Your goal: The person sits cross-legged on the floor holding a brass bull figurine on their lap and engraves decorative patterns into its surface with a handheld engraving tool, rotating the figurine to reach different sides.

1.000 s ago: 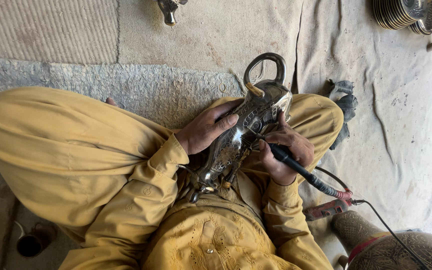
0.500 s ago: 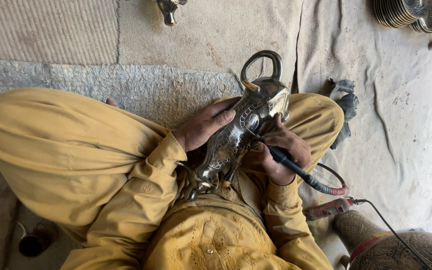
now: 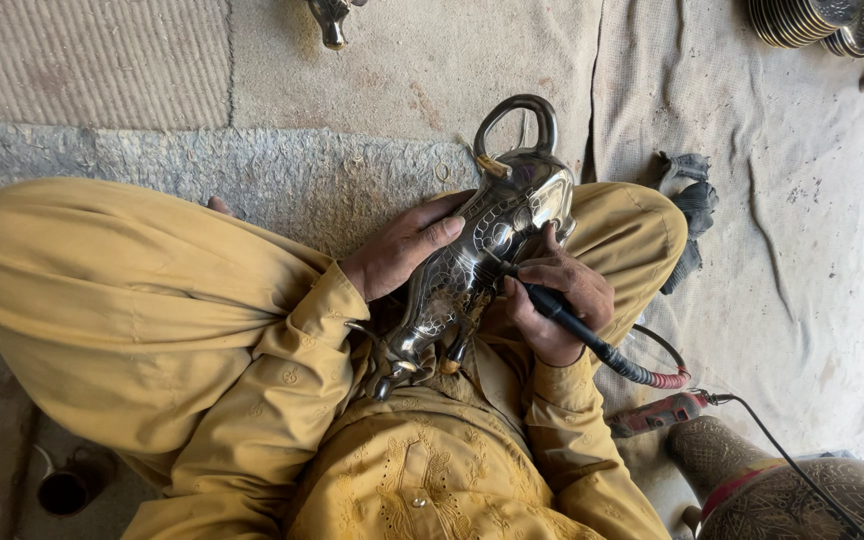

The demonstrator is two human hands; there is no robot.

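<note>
The silvery engraved metal vessel (image 3: 487,250) lies across the seated person's lap, its long axis slanting from the looped handle far from the body down to the narrow end near the belly. The left hand (image 3: 404,250) is pressed flat against the vessel's left flank, bracing it. The right hand (image 3: 558,300) is just beside its other flank, closed around a black corded engraving tool (image 3: 572,325) whose tip touches the metal.

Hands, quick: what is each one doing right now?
Left hand: fingers spread flat against the side of the engraved metal vessel, steadying it on the lap.
Right hand: closed around the black pen-like engraving tool, tip at the vessel.
</note>
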